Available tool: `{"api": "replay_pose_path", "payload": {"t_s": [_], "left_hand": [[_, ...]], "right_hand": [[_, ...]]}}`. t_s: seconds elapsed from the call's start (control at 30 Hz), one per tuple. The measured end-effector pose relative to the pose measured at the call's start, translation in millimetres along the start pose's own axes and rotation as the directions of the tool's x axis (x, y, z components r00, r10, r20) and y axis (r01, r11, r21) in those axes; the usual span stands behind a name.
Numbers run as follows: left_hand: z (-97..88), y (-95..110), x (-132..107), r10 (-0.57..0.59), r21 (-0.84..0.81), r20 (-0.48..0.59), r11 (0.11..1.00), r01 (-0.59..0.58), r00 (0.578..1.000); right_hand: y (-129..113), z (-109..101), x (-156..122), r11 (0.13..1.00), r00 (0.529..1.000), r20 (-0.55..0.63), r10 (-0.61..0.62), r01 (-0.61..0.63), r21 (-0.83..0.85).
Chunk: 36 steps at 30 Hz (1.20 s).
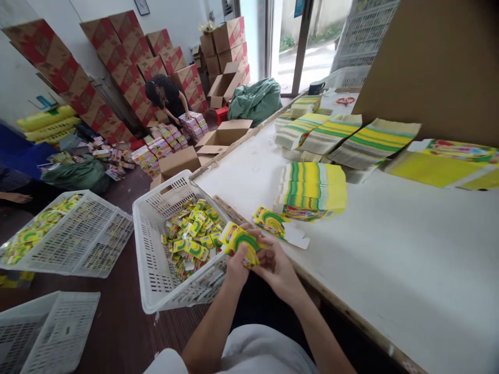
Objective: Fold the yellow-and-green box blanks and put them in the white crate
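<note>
Both my hands meet at the near edge of a white table [390, 244]. My left hand [236, 267] and my right hand [276, 266] have their fingers closed round one small yellow-and-green carton [240, 242], held just above the table edge. A flat unfolded carton [273, 222] of the same print lies on the table right behind it. Behind that stands a stack of flat cartons [312, 191]. Left of my hands a white plastic crate [156, 249] holds several folded small cartons [191, 234].
More fanned stacks of flat cartons [346, 135] lie further back on the table. Two other white crates [78, 239] [42, 332] sit on the dark floor at left. Open cardboard boxes [222, 137], stacked boxes [128, 57] and a bending person [167, 93] are farther back.
</note>
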State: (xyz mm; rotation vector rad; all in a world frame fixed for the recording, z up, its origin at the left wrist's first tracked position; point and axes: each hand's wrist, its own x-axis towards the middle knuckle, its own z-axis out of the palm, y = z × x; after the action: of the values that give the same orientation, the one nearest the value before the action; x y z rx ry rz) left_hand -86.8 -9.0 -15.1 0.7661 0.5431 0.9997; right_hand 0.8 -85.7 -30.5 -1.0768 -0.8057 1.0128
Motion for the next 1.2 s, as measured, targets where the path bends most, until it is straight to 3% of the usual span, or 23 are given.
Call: {"api": "replay_pose_path", "payload": {"t_s": [0.1,0.2,0.3,0.4,0.53,0.6,0.8,0.93,1.0,1.07,1.13,1.2], "left_hand": [[8.3,7.0,3.4,0.065,-0.038,-0.136,0.997,-0.071,0.989],[7.4,8.8,6.1,0.107,0.017,-0.209,0.994,-0.106,0.972],[2.8,5.1,2.5,0.082,0.076,-0.196,0.995,-0.068,0.977],[-1.1,1.4,-3.9,0.024,0.111,-0.112,0.994,-0.012,0.993],[-5.2,2.4,-5.7,-0.014,0.130,0.053,0.991,0.007,0.998],[-6.6,3.7,-3.4,-0.002,0.149,0.083,0.989,-0.010,0.997],[-8.9,-2.7,2.1,0.128,0.257,-0.177,0.963,-0.079,0.976],[-10.0,-2.4,0.1,0.142,0.323,-0.167,0.943,-0.082,0.976],[-7.4,6.5,-4.2,0.235,0.400,-0.154,0.903,-0.157,0.960],[-1.9,21.3,-11.4,0.424,0.516,-0.092,0.794,-0.321,0.901],[6.0,38.9,-19.8,0.537,0.618,0.126,0.615,-0.489,0.834],[14.5,53.5,-26.0,0.414,0.658,0.425,0.470,-0.589,0.805]], "right_hand": [[-7.8,19.3,-12.0,1.000,0.998,0.055,-0.021,0.020,0.025],[-12.5,26.5,-12.9,0.991,0.999,0.042,-0.012,0.018,-0.135],[-10.4,24.6,-9.9,0.973,0.999,-0.050,-0.012,0.000,-0.230],[-4.3,15.4,-8.3,0.966,0.987,-0.145,-0.069,0.030,-0.257],[-0.5,0.6,-8.2,0.957,0.975,-0.163,-0.148,0.099,-0.274],[-1.4,-2.0,-8.3,0.950,0.975,-0.143,-0.168,0.121,-0.287],[-1.9,8.9,-7.7,0.877,0.950,-0.162,-0.267,0.171,-0.449],[-1.5,-2.0,-7.1,0.830,0.916,-0.227,-0.332,0.169,-0.532],[-5.6,-16.8,-7.5,0.789,0.881,-0.273,-0.388,0.164,-0.592],[-12.6,-32.2,-8.8,0.717,0.827,-0.309,-0.470,0.154,-0.680],[-20.1,-42.6,-10.4,0.611,0.774,-0.288,-0.564,0.156,-0.776],[-25.4,-45.2,-12.1,0.501,0.759,-0.189,-0.622,0.200,-0.842]]}}
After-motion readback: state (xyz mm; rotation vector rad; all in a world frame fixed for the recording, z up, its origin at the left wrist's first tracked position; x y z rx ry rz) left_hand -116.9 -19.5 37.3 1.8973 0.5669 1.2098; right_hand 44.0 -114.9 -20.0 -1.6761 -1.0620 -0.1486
